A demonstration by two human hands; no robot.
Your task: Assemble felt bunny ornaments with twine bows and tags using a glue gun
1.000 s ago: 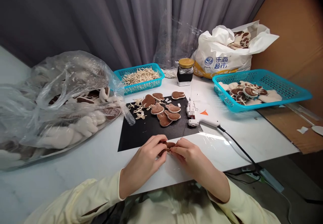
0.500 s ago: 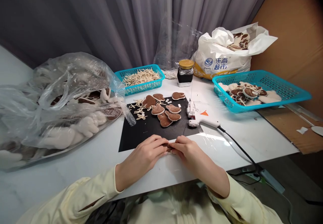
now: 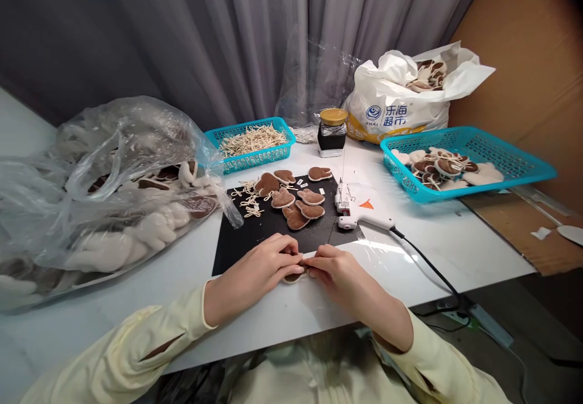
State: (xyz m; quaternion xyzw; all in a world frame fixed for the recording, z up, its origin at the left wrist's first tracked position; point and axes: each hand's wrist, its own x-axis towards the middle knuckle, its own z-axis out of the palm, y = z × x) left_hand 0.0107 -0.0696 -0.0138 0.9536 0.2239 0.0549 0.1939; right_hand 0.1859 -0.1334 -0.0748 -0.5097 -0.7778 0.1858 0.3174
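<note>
Close to the table's front edge, my left hand (image 3: 263, 268) and my right hand (image 3: 342, 274) meet fingertip to fingertip. Both pinch a small brown plush piece with a pale edge (image 3: 294, 277), mostly hidden under the fingers. Just beyond them lies a black mat (image 3: 237, 243), bearing several brown bunny-head plush pieces (image 3: 310, 210) and a cluster of cream string bows (image 3: 252, 211). A white glue gun (image 3: 371, 214) rests on its side at the mat's right edge. Small white labels (image 3: 322, 191) lie among the pieces.
Left stands a clear plastic bag (image 3: 122, 191) of plush parts. Behind are a blue basket (image 3: 228, 162) of bows, a jar with a yellow lid (image 3: 333, 133) and a white bag (image 3: 401, 103). A larger blue basket (image 3: 510, 179) of plush pieces sits right. The gun's cord (image 3: 428, 264) trails off the table.
My left fingers have lifted and curled slightly, so more of the plush piece shows beneath them. My right hand stays almost in place. The view has shifted slightly.
</note>
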